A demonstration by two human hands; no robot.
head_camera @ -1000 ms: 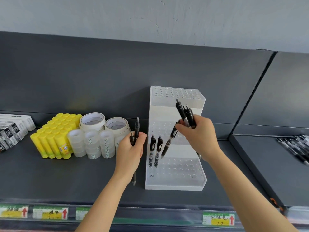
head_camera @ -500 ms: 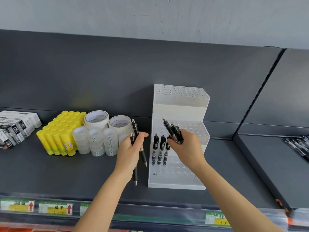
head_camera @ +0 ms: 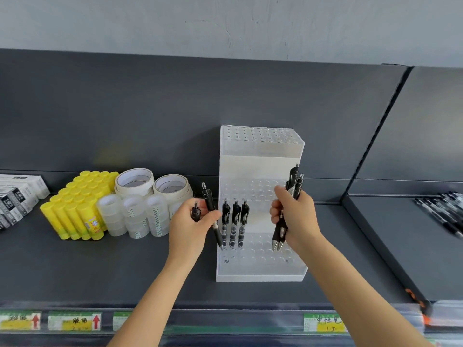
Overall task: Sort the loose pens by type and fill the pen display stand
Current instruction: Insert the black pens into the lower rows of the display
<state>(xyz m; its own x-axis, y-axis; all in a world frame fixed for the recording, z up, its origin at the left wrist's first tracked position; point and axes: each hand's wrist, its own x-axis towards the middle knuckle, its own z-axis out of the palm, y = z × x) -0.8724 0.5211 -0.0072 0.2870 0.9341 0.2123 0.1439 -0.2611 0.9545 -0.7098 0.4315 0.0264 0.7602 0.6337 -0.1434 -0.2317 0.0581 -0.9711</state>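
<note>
The dark shelf [head_camera: 100, 271] carries the clear pen display stand [head_camera: 260, 146] at its middle, upright against the back panel. At nine o'clock of the stand sit yellow glue sticks [head_camera: 75, 209] and tape rolls [head_camera: 135, 181]; at three o'clock, on the neighbouring shelf, loose pens [head_camera: 448, 211] lie together. My left grip [head_camera: 193, 226] is clenched round two black pens [head_camera: 209, 201] just beside the stand's left edge. My right grip [head_camera: 298, 219] grasps a second pair of pens [head_camera: 294, 186], tips down, over the lowest tier's right side. Three pens [head_camera: 235, 221] stand upright in that tier's left holes.
</note>
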